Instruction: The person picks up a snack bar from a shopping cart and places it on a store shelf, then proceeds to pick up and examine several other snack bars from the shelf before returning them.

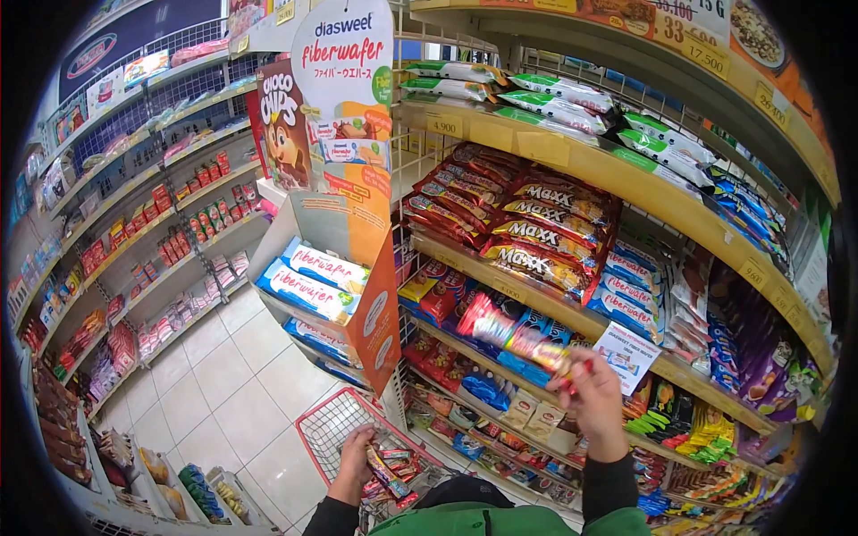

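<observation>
My right hand (pixel 590 402) is raised in front of the shelves, its fingers closed on one end of a long wrapped snack pack (pixel 514 335). The wrapper is red, white and yellow and smeared by motion. Lower down, my left hand (pixel 351 460) is over a basket (pixel 323 431) of wire with a red rim. A wrapped snack bar (pixel 388 475) in dark red and multicoloured foil slants out from its closed fingers. Several more wrapped snacks (pixel 413 466) lie in the basket under it. Part of the basket is hidden by my left hand and body.
Ahead, the shelf holds brown-red Maxx packs (pixel 541 234), blue-white fiberwafer packs (pixel 628 290) and green-white packs (pixel 559 105). A white paper sign (pixel 626 355) hangs off a shelf edge near my right hand. An orange cardboard fiberwafer stand (pixel 380 304) juts out above the basket. Tiled floor (pixel 210 384) lies left.
</observation>
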The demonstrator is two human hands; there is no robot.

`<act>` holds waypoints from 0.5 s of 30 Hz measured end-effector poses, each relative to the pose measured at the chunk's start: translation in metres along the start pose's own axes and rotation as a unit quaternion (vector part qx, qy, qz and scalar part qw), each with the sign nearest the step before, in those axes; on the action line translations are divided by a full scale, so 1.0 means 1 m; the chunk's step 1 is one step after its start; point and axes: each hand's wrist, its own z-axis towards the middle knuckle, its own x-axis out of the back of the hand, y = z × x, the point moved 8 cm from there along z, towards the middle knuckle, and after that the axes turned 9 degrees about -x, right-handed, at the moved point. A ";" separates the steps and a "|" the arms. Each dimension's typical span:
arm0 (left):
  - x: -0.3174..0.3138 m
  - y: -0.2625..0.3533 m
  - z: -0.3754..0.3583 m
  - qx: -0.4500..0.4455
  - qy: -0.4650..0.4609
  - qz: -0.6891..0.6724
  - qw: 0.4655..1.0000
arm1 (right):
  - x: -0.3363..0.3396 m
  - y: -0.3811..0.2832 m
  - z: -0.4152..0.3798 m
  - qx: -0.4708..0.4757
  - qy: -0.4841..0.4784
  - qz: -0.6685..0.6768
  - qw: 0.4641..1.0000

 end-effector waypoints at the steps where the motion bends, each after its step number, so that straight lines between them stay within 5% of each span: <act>1: 0.010 -0.003 0.004 0.006 0.020 -0.015 1.000 | 0.002 -0.009 0.002 -0.010 0.028 0.026 0.999; 8: 0.042 -0.009 -0.005 0.027 0.078 -0.123 0.989 | -0.017 -0.076 0.032 0.047 0.041 0.047 0.997; 10: 0.053 -0.018 -0.001 0.035 0.073 -0.134 0.988 | -0.032 -0.091 0.054 0.047 -0.010 0.029 0.998; 15: 0.059 -0.020 -0.003 0.034 0.077 -0.125 0.989 | -0.072 -0.125 0.122 0.042 0.045 -0.090 0.994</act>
